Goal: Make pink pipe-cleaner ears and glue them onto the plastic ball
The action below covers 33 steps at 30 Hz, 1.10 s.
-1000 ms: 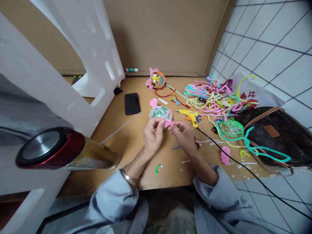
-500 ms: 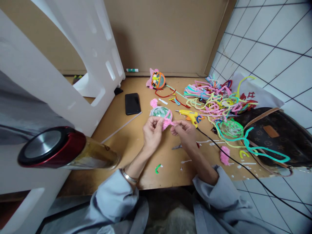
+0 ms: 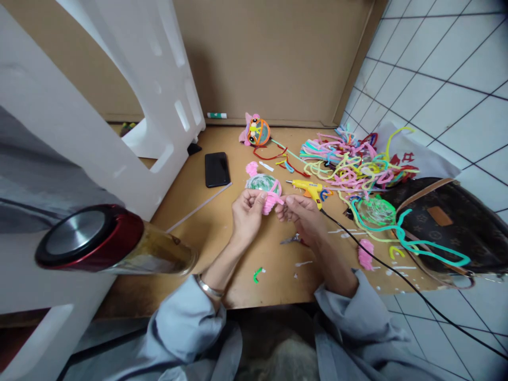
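Observation:
Between my hands is a round green-and-white piece (image 3: 260, 182) with a pink fuzzy strip (image 3: 271, 202) over its lower right part. My left hand (image 3: 249, 211) pinches the pink strip between thumb and fingers. The strip's right end is pinched in the fingers of my right hand (image 3: 304, 211). Just right of the round piece lies a yellow glue gun (image 3: 307, 186) with a black cord. Scissors (image 3: 291, 239) lie partly under my right hand. A pink fuzzy ball (image 3: 251, 168) sits above the round piece.
A bottle (image 3: 119, 241) with a red lid rises at the left, near a black phone (image 3: 217, 169). Colourful fuzzy stems (image 3: 349, 159) pile up at the right beside a brown bag (image 3: 448, 222). A finished-looking face ornament (image 3: 257, 131) lies at the back.
My right hand has turned slightly, its fingers shifting a little at the pink strip's end. My left hand keeps its pinch. The whole view has shifted slightly.

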Tool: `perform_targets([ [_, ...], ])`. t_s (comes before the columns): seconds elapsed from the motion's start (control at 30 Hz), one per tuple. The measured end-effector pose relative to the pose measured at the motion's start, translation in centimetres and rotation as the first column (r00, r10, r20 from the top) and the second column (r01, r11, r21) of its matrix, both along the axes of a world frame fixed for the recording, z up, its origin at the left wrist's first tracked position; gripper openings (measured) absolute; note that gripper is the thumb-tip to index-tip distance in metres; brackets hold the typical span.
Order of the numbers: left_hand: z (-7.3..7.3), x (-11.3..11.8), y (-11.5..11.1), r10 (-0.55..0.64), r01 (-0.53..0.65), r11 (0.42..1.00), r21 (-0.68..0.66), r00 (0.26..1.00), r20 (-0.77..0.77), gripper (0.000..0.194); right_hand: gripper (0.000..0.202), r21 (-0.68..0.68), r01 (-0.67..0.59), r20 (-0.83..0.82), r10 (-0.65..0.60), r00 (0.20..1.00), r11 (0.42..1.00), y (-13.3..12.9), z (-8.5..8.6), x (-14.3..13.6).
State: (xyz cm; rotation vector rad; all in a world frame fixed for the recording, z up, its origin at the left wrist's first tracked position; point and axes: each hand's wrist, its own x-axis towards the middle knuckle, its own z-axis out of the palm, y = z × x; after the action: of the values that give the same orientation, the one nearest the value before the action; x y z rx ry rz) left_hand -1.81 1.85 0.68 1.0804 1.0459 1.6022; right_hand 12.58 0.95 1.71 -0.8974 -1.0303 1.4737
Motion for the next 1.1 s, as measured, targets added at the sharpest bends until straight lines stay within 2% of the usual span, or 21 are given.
perform_targets([
  [0.2,0.3,0.1,-0.2,-0.063,0.063,0.998,-0.022,0.998,0.006,0.042,0.044,-0.011,0.049,0.029,-0.049,0.998,0.999,0.3,-0.4,-0.1],
  [0.47,0.3,0.4,-0.3,-0.110,0.112,0.993,-0.031,0.993,0.038,0.045,0.044,0.101,0.203,0.089,-0.212,0.973,0.974,0.5,-0.8,-1.0],
  [0.83,0.1,0.3,-0.6,-0.125,0.127,0.991,0.032,0.989,-0.073,0.045,0.037,0.169,0.213,0.198,-0.245,0.949,0.962,0.1,-0.9,-0.8],
  [1.1,0.3,0.3,-0.6,-0.183,0.183,0.983,-0.006,0.979,-0.085,0.044,0.038,0.233,0.204,0.271,-0.265,0.925,0.951,0.3,-1.0,-0.5],
])
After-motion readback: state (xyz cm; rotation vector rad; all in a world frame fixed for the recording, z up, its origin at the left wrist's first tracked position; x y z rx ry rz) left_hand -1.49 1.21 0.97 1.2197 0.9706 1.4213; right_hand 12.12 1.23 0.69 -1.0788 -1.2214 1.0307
